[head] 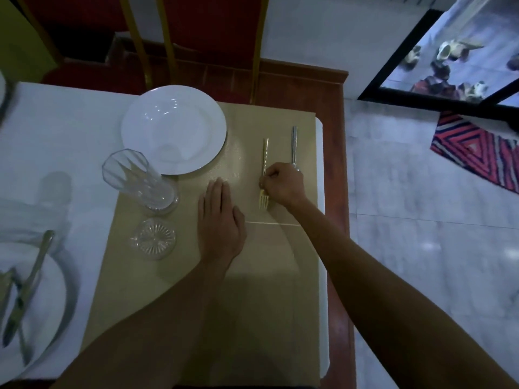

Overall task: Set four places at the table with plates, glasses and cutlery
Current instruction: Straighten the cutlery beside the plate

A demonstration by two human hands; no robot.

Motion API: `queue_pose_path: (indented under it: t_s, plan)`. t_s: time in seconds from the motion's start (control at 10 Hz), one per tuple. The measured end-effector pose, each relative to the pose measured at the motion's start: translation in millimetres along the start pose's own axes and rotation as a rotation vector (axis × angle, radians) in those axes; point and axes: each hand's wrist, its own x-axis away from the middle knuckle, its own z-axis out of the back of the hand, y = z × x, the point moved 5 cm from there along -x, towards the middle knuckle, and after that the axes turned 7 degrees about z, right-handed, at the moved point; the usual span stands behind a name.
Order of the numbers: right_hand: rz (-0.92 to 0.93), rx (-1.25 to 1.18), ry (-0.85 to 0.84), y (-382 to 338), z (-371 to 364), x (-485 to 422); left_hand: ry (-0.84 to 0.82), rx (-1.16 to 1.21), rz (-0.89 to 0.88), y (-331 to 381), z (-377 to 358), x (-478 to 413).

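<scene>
beige placemat (266, 276) is lying on the white-clothed table (56, 130). the left hand (219, 220) is pressing flat on it, fingers straight, probably steadying it. the right hand (283, 186) is pinching the gold fork (265, 153), likely aligning it beside one silver utensil (294, 147). also showing: one far plate (174, 127), one tall glass (132, 175), and one near plate (47, 304) carrying spare cutlery (31, 282).

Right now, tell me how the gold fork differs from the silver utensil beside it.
The gold fork is yellow-gold, the silver utensil steel-grey. The right hand pinches the fork; the silver utensil's near end is hidden behind that hand. The fork lies nearer the plate than the silver utensil. Both lie parallel on the tan placemat.
</scene>
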Motion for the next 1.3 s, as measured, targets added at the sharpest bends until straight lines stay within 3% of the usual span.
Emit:
queue_pose_path:
  t_s: [0.7, 1.1, 1.3]
  plan:
    - [-0.034, 0.133, 0.082, -0.4, 7.9, -69.7, 0.055, -0.025, 0.023, -2.5, -5.5, -0.5]
    - [-0.025, 0.244, 0.055, -8.0, 12.9, -57.5, 0.054, -0.023, 0.033, -3.7, -9.0, 1.2]
    - [-0.047, 0.155, 0.088, -11.2, 22.9, -21.2, 0.043, -0.028, 0.013, -1.9, -9.0, 3.1]
